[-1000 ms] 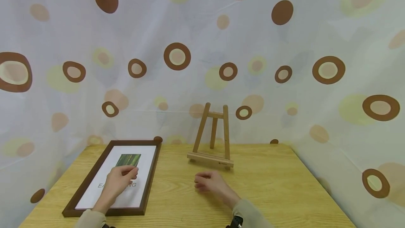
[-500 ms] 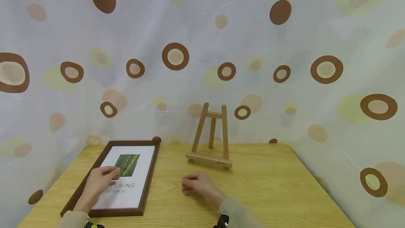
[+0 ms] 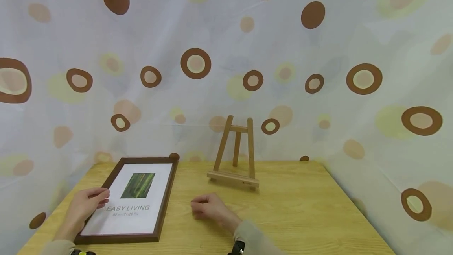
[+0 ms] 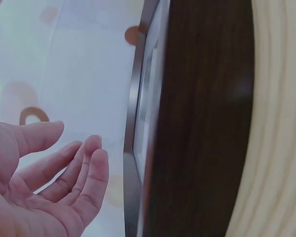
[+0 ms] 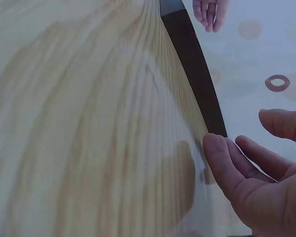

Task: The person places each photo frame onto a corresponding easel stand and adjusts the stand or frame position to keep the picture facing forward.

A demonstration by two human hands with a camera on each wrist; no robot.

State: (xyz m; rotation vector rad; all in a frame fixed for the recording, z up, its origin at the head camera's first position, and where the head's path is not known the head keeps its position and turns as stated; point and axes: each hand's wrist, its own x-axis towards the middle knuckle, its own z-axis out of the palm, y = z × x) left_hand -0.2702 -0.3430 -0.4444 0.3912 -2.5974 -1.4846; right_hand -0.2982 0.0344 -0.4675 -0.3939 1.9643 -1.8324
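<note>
A picture frame (image 3: 118, 239) with a dark brown border lies flat on the left of the table. Its white sheet (image 3: 141, 223) carries a green picture and the words "EASY LIVING". Over the left border hovers my left hand (image 3: 85, 206), fingers loosely bent and holding nothing. The left wrist view shows that hand (image 4: 59, 182) apart from the frame's edge (image 4: 197, 123). Just above the table, right of the frame, is my right hand (image 3: 214, 209), its fingers (image 5: 227, 168) softly curved around nothing. From the right wrist, the frame's side (image 5: 197, 69) appears beyond the fingertips.
A small wooden easel (image 3: 233, 177) stands upright toward the back of the wooden table (image 3: 301, 207). Behind and to the sides hangs a pale curtain (image 3: 226, 30) with brown and yellow spots. Each wrist wears a dark strap.
My left hand has moved left, from over the green picture to the frame's left border. My right hand has also shifted left, closer to the frame. Frame and easel stay put.
</note>
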